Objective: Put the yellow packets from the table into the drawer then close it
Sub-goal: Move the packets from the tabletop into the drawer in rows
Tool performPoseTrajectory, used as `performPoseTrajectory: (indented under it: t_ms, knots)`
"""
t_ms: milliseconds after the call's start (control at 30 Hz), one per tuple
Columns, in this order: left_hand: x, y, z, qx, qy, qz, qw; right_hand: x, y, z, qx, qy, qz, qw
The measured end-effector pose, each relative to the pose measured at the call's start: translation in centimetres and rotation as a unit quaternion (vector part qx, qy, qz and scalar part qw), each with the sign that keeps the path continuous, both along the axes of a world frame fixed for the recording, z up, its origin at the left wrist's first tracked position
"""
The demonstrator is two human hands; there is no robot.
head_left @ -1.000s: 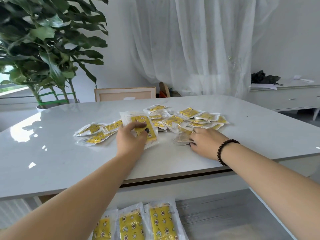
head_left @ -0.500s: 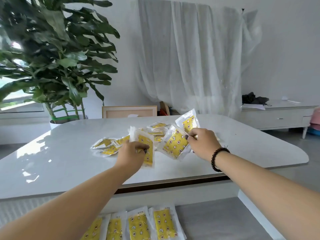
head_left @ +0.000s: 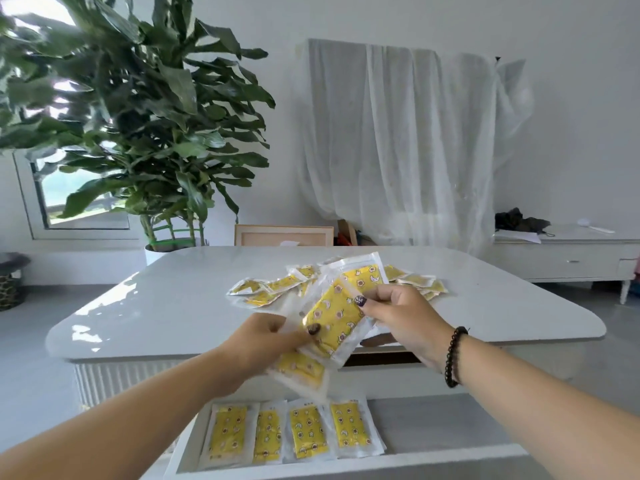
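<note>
Both hands hold a bunch of yellow packets (head_left: 332, 320) in clear wrappers, lifted above the white table's (head_left: 173, 306) near edge. My left hand (head_left: 266, 341) pinches the bunch from the left, thumb on the top packet. My right hand (head_left: 398, 313) pinches it from the right, a dark bead bracelet on its wrist. More small yellow packets (head_left: 270, 289) lie scattered on the table behind the hands. Below, the white drawer (head_left: 433, 431) stands open with several large yellow packets (head_left: 294, 431) laid side by side in it.
A large potted plant (head_left: 138, 133) stands behind the table's left end. A wooden frame (head_left: 284, 235) leans beyond the far edge. A white sideboard (head_left: 568, 254) is at the right, under a sheer curtain (head_left: 398, 150).
Both hands picked packets up off the table and drew them together into one bunch over the near edge. The view has pulled back, showing more of the open drawer.
</note>
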State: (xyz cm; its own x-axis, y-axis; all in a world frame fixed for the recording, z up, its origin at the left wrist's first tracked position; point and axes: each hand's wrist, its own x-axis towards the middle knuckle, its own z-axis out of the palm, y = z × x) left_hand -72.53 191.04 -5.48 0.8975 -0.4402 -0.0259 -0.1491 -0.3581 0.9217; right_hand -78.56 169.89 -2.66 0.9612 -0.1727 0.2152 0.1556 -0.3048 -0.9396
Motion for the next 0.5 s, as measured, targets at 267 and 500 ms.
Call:
performPoseTrajectory:
  t_ms: [267, 500]
  knots:
    - [-0.8, 1.4, -1.0, -0.039, 0.005, 0.009, 0.999, -1.5, 0.0, -1.3, -0.003, -0.107, -0.121, 0.987]
    - [-1.9, 1.5, -0.7, -0.148, 0.051, 0.041, 0.987, -0.5, 1.0, -4.0, 0.066, -0.047, -0.075, 0.994]
